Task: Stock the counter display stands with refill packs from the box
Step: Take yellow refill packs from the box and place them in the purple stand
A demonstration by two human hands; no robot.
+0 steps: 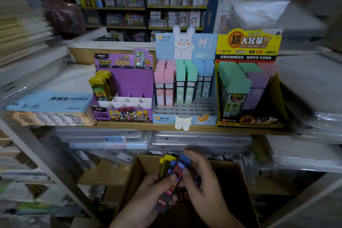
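Left hand (153, 189), right hand (201, 177): fingers curled round one fanned bundle of refill packs (177, 168), held over open cardboard box (140, 170). On worktop (129, 125) above: purple display stand (133, 79), yellow packs (100, 83) seated at left only; blue rabbit stand (203, 44); yellow stand (248, 42). Both part-filled.

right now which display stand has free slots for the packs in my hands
Purple stand: bare white dividers right of its yellow packs. Bunny stand: empty front grid rows. Yellow stand looks full. Left hand and right hand grip the refill packs.
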